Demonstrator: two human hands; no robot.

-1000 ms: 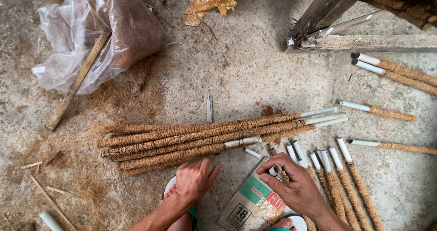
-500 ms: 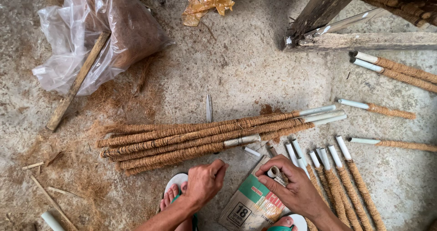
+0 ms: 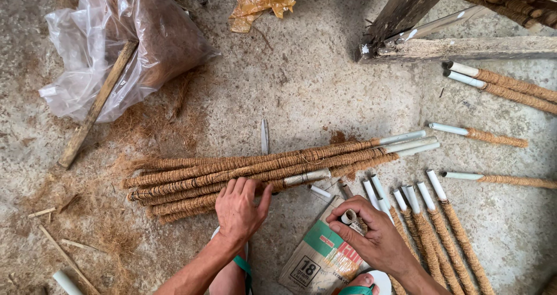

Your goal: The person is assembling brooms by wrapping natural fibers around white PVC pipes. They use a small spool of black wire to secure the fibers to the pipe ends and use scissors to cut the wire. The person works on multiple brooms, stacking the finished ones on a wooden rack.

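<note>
Roughly left to right: clear plastic bag of brown coir fibre (image 3: 125, 36) sits far left with a wooden stick (image 3: 96, 106) leaning across it, well apart from both hands.

Bundle of long coir-wrapped poles with white pipe ends (image 3: 261, 170) lies on the concrete floor (image 3: 313, 92), long axis nearly horizontal, white ends pointing right.

Left hand (image 3: 239, 208) rests palm-down on the near edge of that bundle, fingers together and slightly curled over the poles, no closed grip. It is the nearer hand to the bundle; the poles run crosswise to its fingers.

Right hand (image 3: 371, 237) pinches a short coir-wrapped white pipe stub (image 3: 350, 217) between thumb and fingers, open end up, over a printed paper sack (image 3: 319, 260).

Further right, a fan of shorter coir-wrapped poles (image 3: 432, 225) lies just beside the right hand, white ends away from the person.
</note>
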